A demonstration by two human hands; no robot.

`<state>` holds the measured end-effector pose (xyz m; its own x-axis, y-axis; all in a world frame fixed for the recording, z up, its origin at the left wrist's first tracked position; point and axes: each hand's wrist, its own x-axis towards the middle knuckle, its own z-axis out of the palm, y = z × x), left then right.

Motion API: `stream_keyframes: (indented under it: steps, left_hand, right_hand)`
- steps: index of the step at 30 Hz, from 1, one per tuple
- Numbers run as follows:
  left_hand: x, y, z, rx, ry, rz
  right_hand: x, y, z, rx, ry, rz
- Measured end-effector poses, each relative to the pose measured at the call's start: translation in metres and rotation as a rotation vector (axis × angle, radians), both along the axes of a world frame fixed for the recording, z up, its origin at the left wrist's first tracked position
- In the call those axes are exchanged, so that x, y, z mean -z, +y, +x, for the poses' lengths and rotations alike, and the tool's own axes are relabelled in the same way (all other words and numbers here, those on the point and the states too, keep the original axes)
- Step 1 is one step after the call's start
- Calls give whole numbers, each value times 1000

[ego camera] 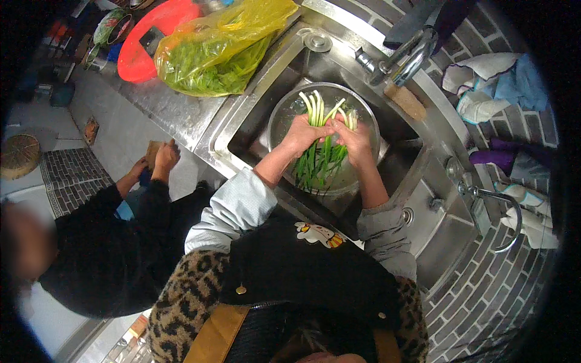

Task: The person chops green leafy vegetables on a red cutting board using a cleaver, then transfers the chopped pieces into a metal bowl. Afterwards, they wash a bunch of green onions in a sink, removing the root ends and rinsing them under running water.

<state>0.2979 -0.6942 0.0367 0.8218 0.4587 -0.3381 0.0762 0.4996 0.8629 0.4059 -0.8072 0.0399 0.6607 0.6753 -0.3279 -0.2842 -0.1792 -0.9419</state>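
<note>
Both of my hands are over a round metal basin [275,113] that sits in a stainless steel sink [399,131]. My left hand [305,134] grips a bunch of scallions [319,109], their white stalks pointing toward the far rim and the green leaves hanging down into the basin. Close beside it, my right hand [355,138] is closed around more white scallion stalks at the bunch's right side. The fingertips of the two hands meet at the middle of the bunch. Water appears to lie in the basin, under the leaves.
A yellow plastic bag of leafy greens [213,63] rests on the steel counter [177,109], by a red plastic basin [136,54]. A chrome faucet [415,59] rises behind the sink, near a brown sponge [405,100]. At left, a person in black [104,254] holds a brown object.
</note>
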Motion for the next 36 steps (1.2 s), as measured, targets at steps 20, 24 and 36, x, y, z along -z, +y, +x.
stream_keyframes:
  steps: [20,24,36]
  left_hand:
    - [7,-5,-12,35,54,-203]
    - [10,-4,-10,13,72,-168]
    - [1,-2,-6,-88,4,-96]
  right_hand:
    - [-14,-6,30,119,41,13]
    - [-10,-9,17,-24,23,25]
    - [5,-15,17,-200,-37,-241]
